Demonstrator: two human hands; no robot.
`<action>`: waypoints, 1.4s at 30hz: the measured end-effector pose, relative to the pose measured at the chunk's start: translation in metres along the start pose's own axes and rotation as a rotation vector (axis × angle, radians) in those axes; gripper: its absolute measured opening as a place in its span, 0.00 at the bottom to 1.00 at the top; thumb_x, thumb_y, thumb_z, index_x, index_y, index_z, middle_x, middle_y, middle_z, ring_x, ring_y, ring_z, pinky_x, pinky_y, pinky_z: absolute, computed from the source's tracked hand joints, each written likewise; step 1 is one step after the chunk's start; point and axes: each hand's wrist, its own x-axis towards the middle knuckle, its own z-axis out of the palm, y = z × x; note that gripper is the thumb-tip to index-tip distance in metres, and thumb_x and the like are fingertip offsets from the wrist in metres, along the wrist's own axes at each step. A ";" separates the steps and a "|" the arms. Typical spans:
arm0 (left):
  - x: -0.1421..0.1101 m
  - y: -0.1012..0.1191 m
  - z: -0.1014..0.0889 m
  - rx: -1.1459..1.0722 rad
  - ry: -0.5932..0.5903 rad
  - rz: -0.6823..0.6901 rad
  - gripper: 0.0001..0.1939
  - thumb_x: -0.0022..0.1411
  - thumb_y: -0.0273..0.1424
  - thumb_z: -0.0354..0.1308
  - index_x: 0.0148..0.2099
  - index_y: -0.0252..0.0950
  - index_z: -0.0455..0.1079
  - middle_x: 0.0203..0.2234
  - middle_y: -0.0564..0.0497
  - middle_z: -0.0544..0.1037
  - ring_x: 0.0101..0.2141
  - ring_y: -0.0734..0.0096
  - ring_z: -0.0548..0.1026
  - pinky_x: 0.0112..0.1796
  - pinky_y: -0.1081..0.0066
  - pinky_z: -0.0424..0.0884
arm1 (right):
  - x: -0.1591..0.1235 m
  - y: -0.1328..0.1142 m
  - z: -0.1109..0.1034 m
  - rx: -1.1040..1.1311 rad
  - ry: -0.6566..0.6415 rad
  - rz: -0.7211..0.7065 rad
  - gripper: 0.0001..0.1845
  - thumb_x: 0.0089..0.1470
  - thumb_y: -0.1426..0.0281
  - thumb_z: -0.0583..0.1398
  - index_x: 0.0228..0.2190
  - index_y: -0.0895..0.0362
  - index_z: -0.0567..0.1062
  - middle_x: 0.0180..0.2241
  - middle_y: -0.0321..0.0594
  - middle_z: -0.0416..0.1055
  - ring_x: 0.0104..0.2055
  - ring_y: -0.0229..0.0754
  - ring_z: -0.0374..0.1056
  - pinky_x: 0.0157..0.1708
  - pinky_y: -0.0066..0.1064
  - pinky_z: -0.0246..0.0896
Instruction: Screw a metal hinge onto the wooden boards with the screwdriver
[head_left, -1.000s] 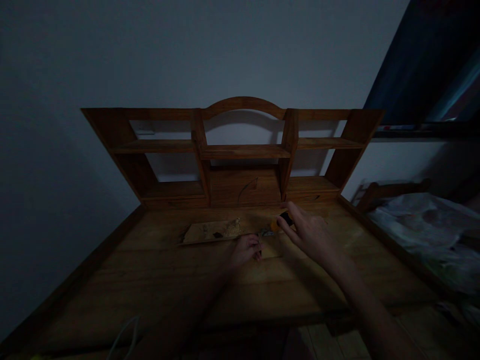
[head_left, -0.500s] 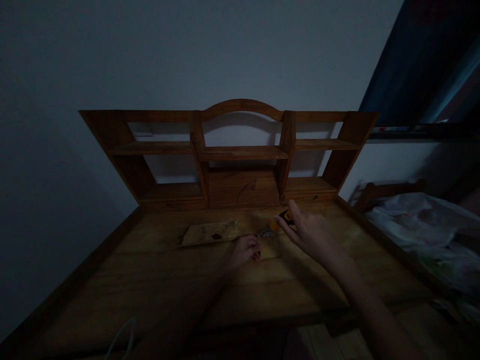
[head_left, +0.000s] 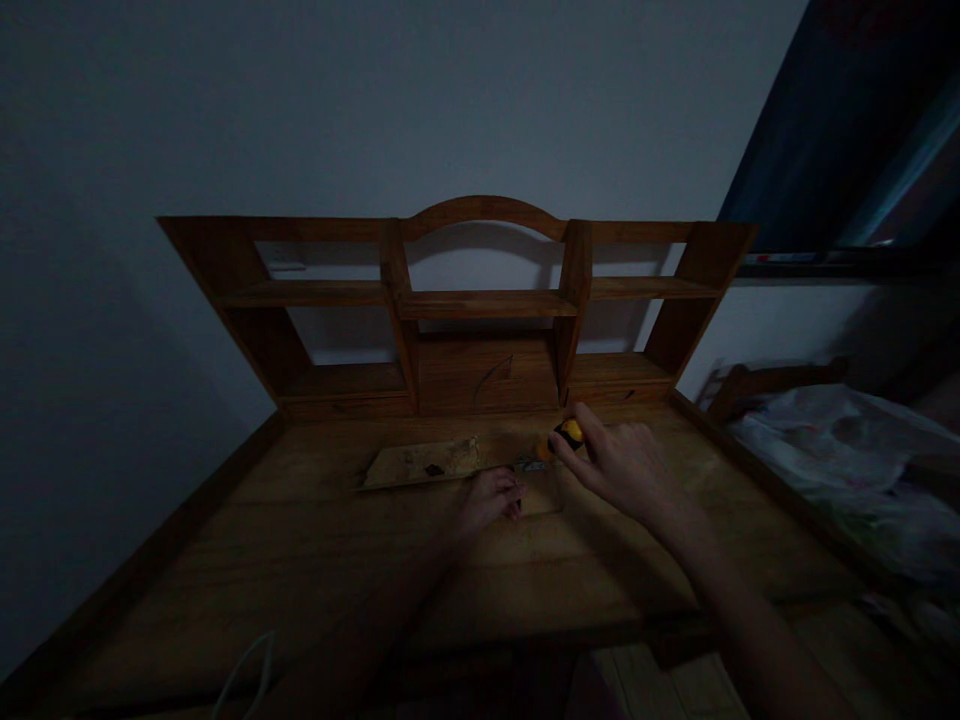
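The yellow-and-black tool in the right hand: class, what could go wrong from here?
1. The yellow-and-black tool in the right hand slants toward a metal piece close to the left hand; a slip might catch those fingers.
2. The wooden desk looks dim, so a misplaced tool could go unnoticed.
3. The flat tan piece lies beside the left hand and might get nudged.

Right hand [head_left: 619,460]: fingers wrapped around a yellow-and-black tool [head_left: 572,431], tilted, its orange end close to a metal piece [head_left: 532,464].
Left hand [head_left: 489,499]: down at the middle of the surface [head_left: 300,560], fingers curled beside the metal piece; what they cover is too dark to tell.
Marked strip [head_left: 397,463]: left of the metal piece, toward the back edge.
Shelf unit [head_left: 487,304]: along the back edge.
Cord [head_left: 267,660]: near left corner.
Plastic bag [head_left: 847,430]: beyond the right edge.
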 end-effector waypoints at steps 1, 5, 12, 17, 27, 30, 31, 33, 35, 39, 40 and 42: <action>0.000 0.000 0.000 0.001 -0.002 0.002 0.21 0.51 0.43 0.68 0.32 0.34 0.63 0.19 0.54 0.73 0.16 0.74 0.71 0.21 0.74 0.68 | 0.000 0.000 0.002 -0.027 0.023 0.012 0.24 0.63 0.51 0.46 0.38 0.56 0.70 0.19 0.40 0.74 0.21 0.45 0.70 0.23 0.31 0.36; 0.002 -0.001 0.001 0.003 0.023 -0.011 0.21 0.50 0.43 0.68 0.32 0.34 0.63 0.18 0.54 0.73 0.16 0.75 0.71 0.20 0.74 0.67 | 0.000 0.003 0.007 -0.086 0.114 0.046 0.29 0.63 0.47 0.44 0.32 0.56 0.72 0.17 0.42 0.72 0.18 0.43 0.68 0.23 0.32 0.33; -0.001 0.008 0.005 0.013 0.053 -0.050 0.19 0.52 0.42 0.67 0.32 0.32 0.67 0.20 0.52 0.74 0.19 0.73 0.74 0.24 0.74 0.71 | -0.003 0.005 0.010 0.020 0.080 0.054 0.29 0.62 0.45 0.46 0.39 0.55 0.72 0.19 0.39 0.73 0.21 0.44 0.70 0.23 0.30 0.37; 0.001 0.013 0.007 0.015 0.134 -0.126 0.20 0.59 0.47 0.60 0.34 0.32 0.70 0.22 0.50 0.76 0.19 0.71 0.75 0.22 0.74 0.71 | -0.003 0.003 0.015 0.101 0.094 0.057 0.30 0.60 0.44 0.48 0.42 0.56 0.71 0.20 0.38 0.74 0.21 0.44 0.70 0.23 0.29 0.39; 0.007 0.010 0.011 0.023 0.193 -0.149 0.21 0.61 0.46 0.59 0.30 0.32 0.67 0.17 0.52 0.73 0.16 0.71 0.74 0.20 0.74 0.71 | -0.003 0.000 0.017 0.118 0.108 0.048 0.26 0.60 0.46 0.50 0.38 0.55 0.72 0.20 0.38 0.74 0.21 0.44 0.71 0.22 0.29 0.40; 0.006 0.011 0.011 0.029 0.178 -0.130 0.20 0.61 0.46 0.59 0.31 0.32 0.67 0.17 0.52 0.73 0.16 0.71 0.74 0.20 0.72 0.72 | -0.003 -0.001 0.016 0.124 0.113 0.048 0.26 0.60 0.46 0.51 0.36 0.55 0.73 0.20 0.38 0.74 0.21 0.43 0.70 0.22 0.29 0.40; 0.005 0.012 0.011 0.029 0.174 -0.128 0.21 0.60 0.47 0.60 0.31 0.32 0.68 0.17 0.52 0.73 0.16 0.70 0.74 0.21 0.72 0.72 | -0.004 -0.001 0.016 0.128 0.119 0.045 0.25 0.60 0.46 0.52 0.35 0.55 0.73 0.20 0.38 0.74 0.21 0.43 0.70 0.22 0.29 0.40; 0.005 0.012 0.011 0.024 0.172 -0.131 0.21 0.59 0.47 0.61 0.30 0.32 0.67 0.17 0.52 0.73 0.17 0.70 0.74 0.21 0.72 0.72 | -0.004 -0.001 0.016 0.140 0.131 0.038 0.24 0.60 0.47 0.52 0.34 0.55 0.73 0.20 0.38 0.75 0.22 0.42 0.71 0.22 0.29 0.40; 0.005 0.011 0.011 0.016 0.178 -0.136 0.21 0.58 0.47 0.62 0.30 0.32 0.67 0.17 0.52 0.73 0.16 0.71 0.74 0.21 0.74 0.71 | -0.006 0.000 0.016 0.151 0.134 0.025 0.23 0.60 0.48 0.53 0.33 0.54 0.73 0.21 0.37 0.75 0.22 0.42 0.71 0.22 0.29 0.41; 0.007 0.007 0.011 0.008 0.198 -0.134 0.21 0.58 0.47 0.62 0.32 0.33 0.67 0.16 0.53 0.72 0.16 0.71 0.74 0.20 0.75 0.70 | -0.008 0.003 0.008 0.200 0.137 0.024 0.20 0.60 0.51 0.54 0.29 0.53 0.73 0.21 0.36 0.74 0.21 0.40 0.70 0.22 0.29 0.44; 0.008 0.006 0.011 0.011 0.198 -0.136 0.21 0.58 0.48 0.62 0.32 0.33 0.67 0.16 0.53 0.73 0.16 0.71 0.74 0.20 0.75 0.70 | -0.008 0.004 0.004 0.232 0.149 0.041 0.20 0.60 0.51 0.55 0.28 0.53 0.73 0.20 0.36 0.74 0.21 0.39 0.69 0.22 0.29 0.46; 0.008 0.007 0.011 0.021 0.183 -0.135 0.22 0.59 0.48 0.61 0.32 0.32 0.67 0.18 0.52 0.74 0.16 0.71 0.74 0.20 0.74 0.71 | -0.009 0.007 -0.007 0.309 0.203 0.088 0.19 0.59 0.52 0.57 0.28 0.53 0.74 0.21 0.36 0.73 0.21 0.38 0.69 0.22 0.28 0.51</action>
